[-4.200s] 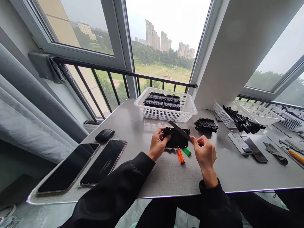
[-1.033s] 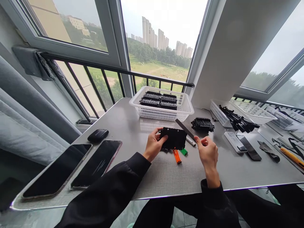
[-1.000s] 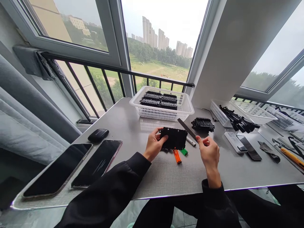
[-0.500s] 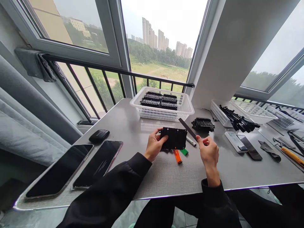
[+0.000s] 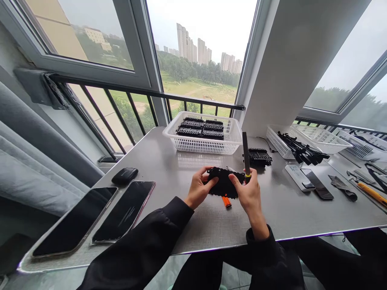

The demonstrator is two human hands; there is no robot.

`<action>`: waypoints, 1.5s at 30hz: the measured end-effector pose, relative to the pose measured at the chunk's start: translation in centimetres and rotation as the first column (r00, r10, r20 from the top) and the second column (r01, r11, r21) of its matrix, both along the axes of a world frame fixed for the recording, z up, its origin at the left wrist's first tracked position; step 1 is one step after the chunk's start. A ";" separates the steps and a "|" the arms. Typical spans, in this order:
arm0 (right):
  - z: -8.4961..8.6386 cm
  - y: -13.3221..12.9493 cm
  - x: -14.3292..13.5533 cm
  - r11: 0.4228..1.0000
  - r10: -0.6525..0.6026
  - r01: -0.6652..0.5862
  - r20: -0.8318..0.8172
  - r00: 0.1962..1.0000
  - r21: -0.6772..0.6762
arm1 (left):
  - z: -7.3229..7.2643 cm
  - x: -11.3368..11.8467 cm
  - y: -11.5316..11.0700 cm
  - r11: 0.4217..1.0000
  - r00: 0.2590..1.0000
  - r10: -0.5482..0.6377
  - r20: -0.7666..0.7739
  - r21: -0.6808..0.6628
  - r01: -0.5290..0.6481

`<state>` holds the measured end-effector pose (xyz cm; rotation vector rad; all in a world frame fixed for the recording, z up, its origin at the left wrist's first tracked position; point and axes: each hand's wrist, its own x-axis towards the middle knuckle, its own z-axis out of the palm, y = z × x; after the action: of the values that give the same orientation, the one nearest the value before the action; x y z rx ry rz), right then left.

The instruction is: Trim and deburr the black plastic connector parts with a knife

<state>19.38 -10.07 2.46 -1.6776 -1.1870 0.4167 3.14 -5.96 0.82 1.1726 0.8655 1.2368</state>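
Black panel (image 5: 224, 184), long axis left-right between hands (image 5: 200, 189), tool (image 5: 246, 153) pointing up

The hands (image 5: 198, 189) are bare, the long sleeves (image 5: 136, 247) black with snug matching cuffs (image 5: 180, 209), the trousers (image 5: 201, 272) black.

At left end of surface (image 5: 199, 229), outer phone (image 5: 75, 221), inner phone (image 5: 125, 211) to its right, case (image 5: 125, 176) just behind. At back, basket (image 5: 208, 146) with parts (image 5: 199, 129) inside; stack (image 5: 259, 158) right of it. Before basket, panel (image 5: 223, 183) between left hand (image 5: 200, 188) and right hand (image 5: 250, 194), hand tool (image 5: 246, 155) in latter, loose piece (image 5: 226, 201) at panel's near edge. Farther right, second basket (image 5: 276, 143) bearing strips (image 5: 302, 149); nearer, device (image 5: 296, 177), third phone (image 5: 317, 184), rag (image 5: 343, 187), left to right.
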 end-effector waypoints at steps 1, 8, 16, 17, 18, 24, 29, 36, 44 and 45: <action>0.0 0.2 0.4 1.000 0.024 -0.024 -0.047 0.999 0.015 | -0.1 -0.1 0.2 1.000 0.999 0.013 0.040 -0.020 -0.013; -0.6 0.8 1.3 0.959 0.282 -0.256 -0.458 0.843 0.121 | -0.2 -0.4 1.0 0.994 0.988 0.017 0.153 -0.109 -0.001; -1.1 0.5 -0.2 0.923 0.367 -0.358 -0.604 0.707 0.142 | -0.1 -0.4 1.3 0.997 0.997 0.051 -0.054 -0.053 -0.054; -1.1 0.5 -0.2 0.920 0.371 -0.366 -0.606 0.704 0.138 | -0.2 -0.4 1.4 0.997 0.996 0.059 -0.060 -0.051 -0.062; -1.0 0.5 -0.2 0.919 0.371 -0.370 -0.612 0.699 0.135 | -0.3 -0.4 1.5 0.997 0.997 0.059 -0.053 -0.054 -0.061; -0.9 0.5 0.3 0.940 0.314 -0.318 -0.686 0.657 0.126 | -1.2 -0.2 2.1 0.989 0.975 0.098 0.201 -0.127 -0.074; -1.4 0.6 0.2 0.934 0.322 -0.341 -0.669 0.670 0.108 | -1.2 -0.2 2.1 0.978 0.953 0.106 0.285 -0.201 -0.049; -1.0 0.7 0.3 0.967 0.253 -0.202 -0.651 0.716 0.154 | -0.5 -0.4 1.2 0.993 0.996 -0.055 0.069 -0.097 0.061; -1.3 0.5 0.3 0.934 0.345 -0.331 -0.580 0.738 0.135 | 0.2 -0.2 0.5 0.999 0.998 -0.053 -0.040 -0.002 0.053; -1.2 0.4 0.3 0.931 0.351 -0.337 -0.600 0.719 0.141 | 0.3 -0.2 0.5 1.000 0.999 -0.018 -0.033 0.016 0.019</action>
<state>19.65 -9.66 1.27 -1.1373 -0.9806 1.0970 2.94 -5.42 1.11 1.2141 0.8689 1.2145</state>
